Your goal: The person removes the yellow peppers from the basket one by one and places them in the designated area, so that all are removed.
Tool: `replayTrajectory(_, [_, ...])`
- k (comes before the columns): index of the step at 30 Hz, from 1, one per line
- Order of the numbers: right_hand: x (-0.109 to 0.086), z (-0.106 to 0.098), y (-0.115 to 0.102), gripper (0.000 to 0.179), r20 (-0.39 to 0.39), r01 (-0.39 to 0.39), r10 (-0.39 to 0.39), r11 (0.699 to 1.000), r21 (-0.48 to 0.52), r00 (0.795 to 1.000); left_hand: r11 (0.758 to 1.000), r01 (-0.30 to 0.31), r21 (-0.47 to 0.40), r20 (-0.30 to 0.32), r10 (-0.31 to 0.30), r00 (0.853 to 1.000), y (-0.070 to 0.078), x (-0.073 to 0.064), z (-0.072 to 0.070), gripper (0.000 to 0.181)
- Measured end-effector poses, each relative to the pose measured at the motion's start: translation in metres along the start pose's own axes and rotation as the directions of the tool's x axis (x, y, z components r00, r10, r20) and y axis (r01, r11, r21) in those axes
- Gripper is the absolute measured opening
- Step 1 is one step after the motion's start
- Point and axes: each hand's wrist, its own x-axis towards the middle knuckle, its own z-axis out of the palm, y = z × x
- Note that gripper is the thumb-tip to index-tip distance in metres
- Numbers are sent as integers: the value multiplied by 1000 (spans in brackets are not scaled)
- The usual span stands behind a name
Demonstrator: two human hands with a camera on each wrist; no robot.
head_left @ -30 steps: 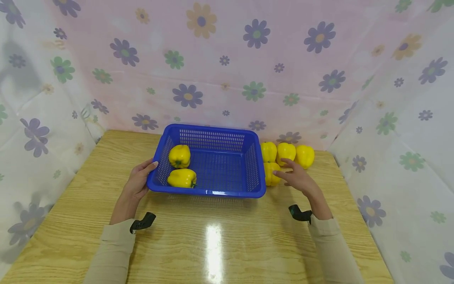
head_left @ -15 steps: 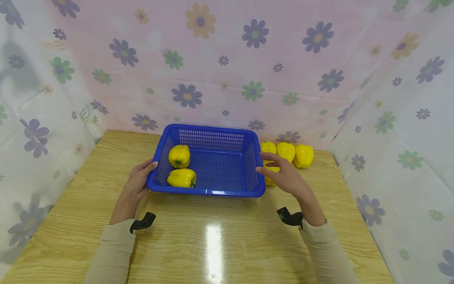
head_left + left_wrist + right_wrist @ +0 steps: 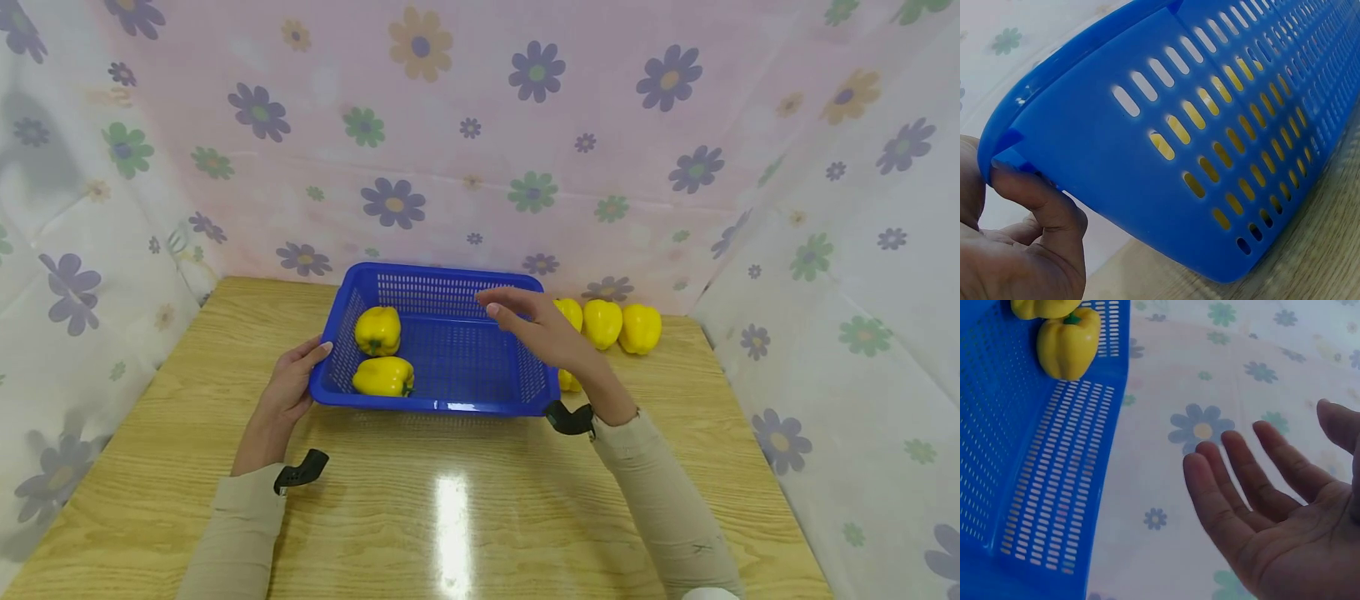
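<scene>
A blue slotted plastic basket (image 3: 420, 404) rests on the table, tilted slightly in the head view. My left hand (image 3: 288, 383) grips its left rim, thumb on top and fingers curled beneath, as the left wrist view also shows. Two yellow bell peppers lie inside at the left: one toward the back (image 3: 378, 330), one on its side at the front (image 3: 383, 377). My right hand (image 3: 536, 333) hovers over the basket's right side. Its fingers are loosely spread and the palm (image 3: 1297, 550) holds nothing in the right wrist view.
Right of the basket, several more yellow bell peppers (image 3: 602, 323) stand on the wooden table (image 3: 360, 517); one (image 3: 569, 382) is mostly hidden by my right hand and the basket. Flower-patterned cloth (image 3: 480, 167) rises behind the table and along both sides.
My right hand has moved left, from over the peppers beside the basket to above the basket's right side, carrying nothing. The left hand and basket have stayed in place.
</scene>
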Motion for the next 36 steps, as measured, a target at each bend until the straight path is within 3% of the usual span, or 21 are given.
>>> replayTrajectory(6, [31,16,7,35,53,36,-36,999,6,998,1000,-4,-9,12,4,1000,-2,0,-2,73])
replayTrajectory(13, [61,30,20,35,157,10,-3,999,-43,988,1000,-12,-9,23,12,1000,-2,-2,-2,72])
replayTrajectory(20, [84,47,28,36,279,-37,51,998,-53,959,1000,-16,3,22,16,1000,-1,-2,-2,72])
replayTrajectory(23, [90,57,33,39,330,-59,90,993,-104,940,1000,-16,22,19,15,1000,0,-2,-2,72])
replayTrajectory(26, [94,67,36,44,404,-88,150,982,-169,902,999,-17,41,18,16,1000,1,-2,-2,73])
replayTrajectory(30, [100,79,41,50,498,-123,237,960,-251,834,999,-17,47,20,16,1000,1,-2,-1,73])
replayTrajectory(36, [107,92,47,56,581,-163,336,930,-330,741,1000,-15,19,18,15,1000,1,-3,-1,72])
